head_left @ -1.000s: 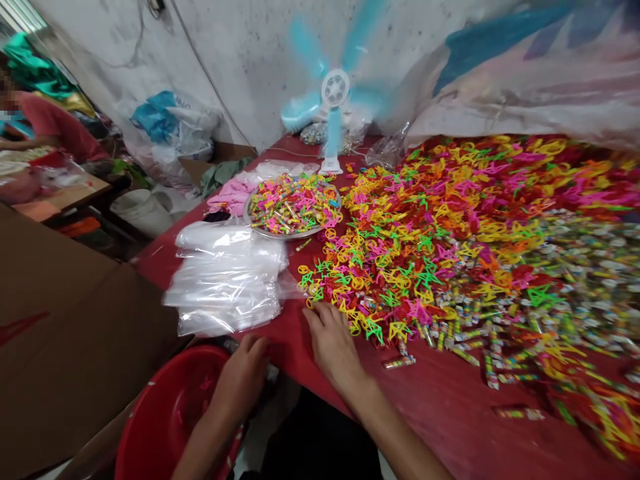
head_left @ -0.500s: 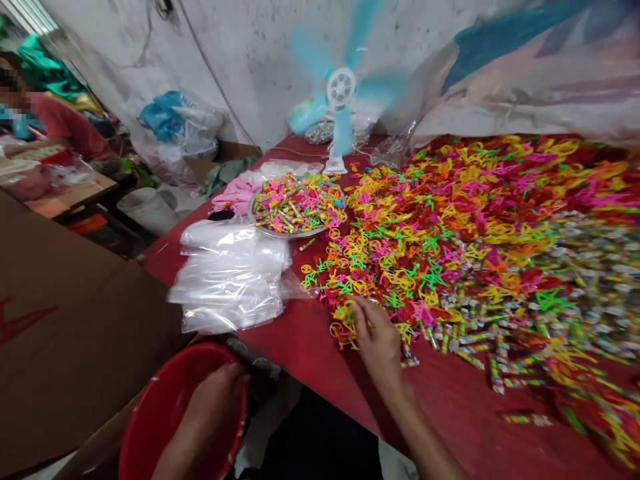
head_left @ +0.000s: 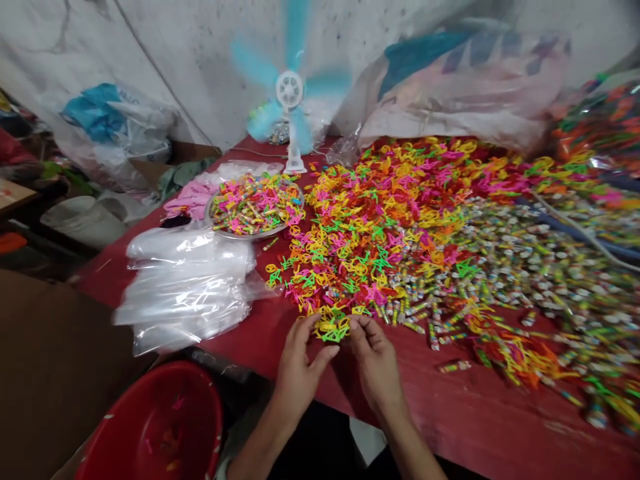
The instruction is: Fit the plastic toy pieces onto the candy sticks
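At the front edge of a big heap of small bright plastic pieces point(head_left: 345, 260), both hands come close together. My left hand point(head_left: 295, 367) has its thumb apart from its fingers, whose tips touch a cluster of yellow and green plastic pieces point(head_left: 331, 327). Facing it, my right hand point(head_left: 375, 360) has thumb and forefinger closed at a yellow plastic piece point(head_left: 359, 312); its fingertips partly hide the piece. Small printed candy-like tubes point(head_left: 415, 327) lie just beyond the right hand. Below left stands a red bucket point(head_left: 215, 407) with a few coloured pieces inside.
Stacked clear plastic bags point(head_left: 185, 287) lie left on the red table point(head_left: 500, 427). Behind them stands a round tray point(head_left: 240, 235) piled with mixed pieces and tubes. A blue fan point(head_left: 290, 90) spins near the wall. A cardboard box point(head_left: 50, 373) stands at left.
My left hand has come out of the red bucket and over to the heap, beside my right hand. The view has turned to the right.
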Motion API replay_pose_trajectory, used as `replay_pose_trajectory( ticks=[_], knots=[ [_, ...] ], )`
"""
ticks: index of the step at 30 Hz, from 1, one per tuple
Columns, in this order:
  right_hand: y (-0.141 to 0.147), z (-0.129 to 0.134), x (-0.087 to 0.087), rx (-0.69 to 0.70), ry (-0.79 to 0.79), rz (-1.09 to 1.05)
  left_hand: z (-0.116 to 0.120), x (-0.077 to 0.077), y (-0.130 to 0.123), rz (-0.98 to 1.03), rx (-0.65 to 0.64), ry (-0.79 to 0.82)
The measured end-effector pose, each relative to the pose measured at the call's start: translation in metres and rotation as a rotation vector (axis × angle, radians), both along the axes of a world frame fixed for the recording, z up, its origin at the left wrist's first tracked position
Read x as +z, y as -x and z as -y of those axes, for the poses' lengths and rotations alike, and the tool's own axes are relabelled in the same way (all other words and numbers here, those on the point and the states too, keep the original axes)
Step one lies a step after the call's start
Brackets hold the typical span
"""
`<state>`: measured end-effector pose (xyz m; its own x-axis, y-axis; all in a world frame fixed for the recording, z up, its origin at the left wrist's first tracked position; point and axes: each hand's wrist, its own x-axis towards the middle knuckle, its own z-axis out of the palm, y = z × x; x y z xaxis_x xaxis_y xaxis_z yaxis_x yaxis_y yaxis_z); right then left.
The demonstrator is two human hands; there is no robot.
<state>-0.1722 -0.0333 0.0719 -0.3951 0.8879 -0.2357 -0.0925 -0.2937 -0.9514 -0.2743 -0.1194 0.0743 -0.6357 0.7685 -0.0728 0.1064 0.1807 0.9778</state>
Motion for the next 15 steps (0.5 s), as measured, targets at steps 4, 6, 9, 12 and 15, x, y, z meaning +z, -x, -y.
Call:
replay_pose_trajectory(
  ticks=[4,6,9,12,15],
  knots=[
    [-0.011,-0.008,-0.003,-0.023,-0.022,0.039,-0.006,0.004,0.002,-0.067,-0.208,0.048],
    [-0.014,-0.013,-0.003,-0.023,-0.023,0.040,-0.009,0.007,0.002,-0.084,-0.303,0.070],
    [-0.015,-0.019,0.000,-0.003,-0.045,0.048,-0.013,0.006,-0.002,-0.069,-0.294,0.075],
    [-0.015,-0.020,0.003,0.004,-0.087,0.051,-0.017,-0.002,-0.007,-0.003,-0.202,0.061],
    [-0.019,-0.021,0.007,0.070,-0.068,0.054,-0.018,-0.005,-0.007,0.062,-0.186,0.036]
  ],
)
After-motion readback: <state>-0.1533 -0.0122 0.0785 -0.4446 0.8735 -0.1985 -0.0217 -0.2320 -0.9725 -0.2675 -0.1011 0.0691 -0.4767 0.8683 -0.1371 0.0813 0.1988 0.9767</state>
